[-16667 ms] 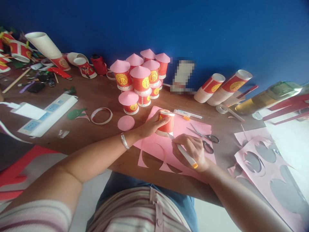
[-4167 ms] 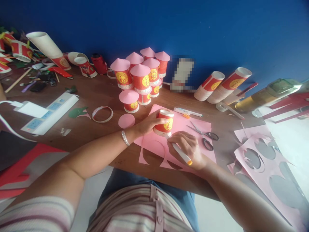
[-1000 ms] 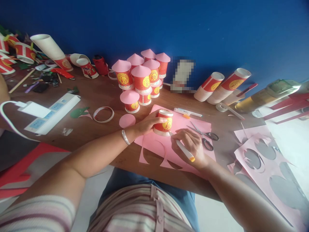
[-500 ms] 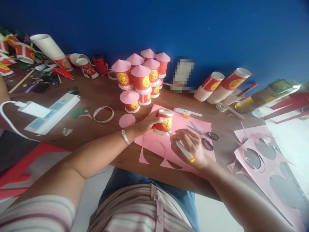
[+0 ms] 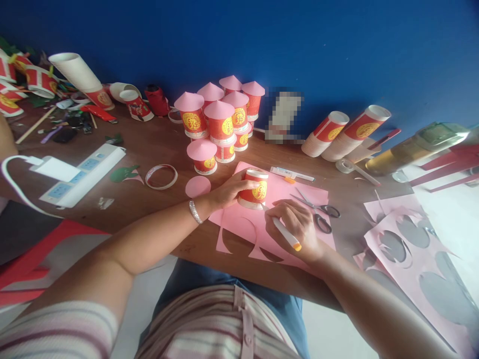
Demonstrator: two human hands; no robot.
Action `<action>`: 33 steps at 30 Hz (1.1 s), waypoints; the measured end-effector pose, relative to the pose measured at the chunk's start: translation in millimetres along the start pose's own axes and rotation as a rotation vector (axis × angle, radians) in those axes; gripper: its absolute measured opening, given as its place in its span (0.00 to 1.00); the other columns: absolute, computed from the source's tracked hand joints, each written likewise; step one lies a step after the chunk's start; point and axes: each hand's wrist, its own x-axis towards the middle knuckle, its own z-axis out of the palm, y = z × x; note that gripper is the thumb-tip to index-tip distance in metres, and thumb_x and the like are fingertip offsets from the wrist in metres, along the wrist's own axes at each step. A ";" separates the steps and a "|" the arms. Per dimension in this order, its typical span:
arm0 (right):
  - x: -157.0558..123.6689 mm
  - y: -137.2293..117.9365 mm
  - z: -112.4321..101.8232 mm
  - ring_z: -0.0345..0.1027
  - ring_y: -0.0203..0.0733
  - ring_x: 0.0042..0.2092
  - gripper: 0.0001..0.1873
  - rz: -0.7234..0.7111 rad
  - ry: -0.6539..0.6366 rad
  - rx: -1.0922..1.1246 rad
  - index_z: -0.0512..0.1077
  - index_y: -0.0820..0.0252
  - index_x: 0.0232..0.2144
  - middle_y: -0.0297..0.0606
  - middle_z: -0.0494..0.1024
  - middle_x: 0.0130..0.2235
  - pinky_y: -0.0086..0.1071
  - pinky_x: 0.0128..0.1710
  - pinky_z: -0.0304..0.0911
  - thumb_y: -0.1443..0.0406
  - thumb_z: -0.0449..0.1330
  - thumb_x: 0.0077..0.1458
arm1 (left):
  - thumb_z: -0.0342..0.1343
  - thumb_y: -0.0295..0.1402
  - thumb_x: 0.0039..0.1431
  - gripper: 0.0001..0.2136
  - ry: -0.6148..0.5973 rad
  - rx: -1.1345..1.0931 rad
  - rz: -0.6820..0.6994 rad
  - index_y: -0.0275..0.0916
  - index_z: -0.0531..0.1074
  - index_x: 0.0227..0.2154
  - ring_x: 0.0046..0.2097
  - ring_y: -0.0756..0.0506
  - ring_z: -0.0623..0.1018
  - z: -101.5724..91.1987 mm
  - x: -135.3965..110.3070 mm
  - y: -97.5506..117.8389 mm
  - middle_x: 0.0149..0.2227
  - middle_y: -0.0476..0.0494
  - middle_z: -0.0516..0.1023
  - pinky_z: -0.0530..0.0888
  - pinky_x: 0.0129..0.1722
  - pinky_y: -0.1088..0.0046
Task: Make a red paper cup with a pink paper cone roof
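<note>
A red paper cup (image 5: 255, 189) with a yellow emblem stands upside down on a pink paper sheet (image 5: 292, 197). My left hand (image 5: 229, 190) wraps round the cup's left side and holds it down. My right hand (image 5: 298, 228) grips a white pen with an orange end (image 5: 286, 233); its tip touches the paper at the cup's rim on the right. Curved cut-outs show in the sheet's near edge. A loose pink paper disc (image 5: 197, 186) lies left of the sheet.
Red cups with pink cone tops (image 5: 219, 122) are stacked behind. Scissors (image 5: 317, 213) and a second pen (image 5: 292, 174) lie on the sheet's right. A tape ring (image 5: 161, 176), a power strip (image 5: 83, 173), cup stacks (image 5: 346, 133) and cut pink sheets (image 5: 415, 259) surround the wooden table (image 5: 149, 144).
My right hand has shifted the pen slightly along the cup's rim on the right. The cup and my left hand stay in place.
</note>
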 end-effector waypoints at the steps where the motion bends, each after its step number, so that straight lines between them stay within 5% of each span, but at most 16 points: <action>1: 0.0 -0.2 0.1 0.63 0.35 0.25 0.15 -0.003 0.002 0.002 0.66 0.53 0.34 0.26 0.70 0.25 0.32 0.34 0.70 0.80 0.58 0.56 | 0.68 0.40 0.58 0.19 0.002 0.002 0.003 0.37 0.78 0.50 0.48 0.43 0.78 -0.2 0.1 -0.2 0.46 0.42 0.80 0.75 0.47 0.68; 33: -1.0 -2.5 2.1 0.73 0.37 0.28 0.13 -0.023 0.024 0.064 0.67 0.54 0.37 0.27 0.73 0.26 0.34 0.34 0.75 0.77 0.59 0.58 | 0.69 0.39 0.54 0.20 0.048 0.021 -0.014 0.36 0.77 0.48 0.47 0.42 0.78 5.2 0.1 2.7 0.45 0.41 0.80 0.75 0.45 0.70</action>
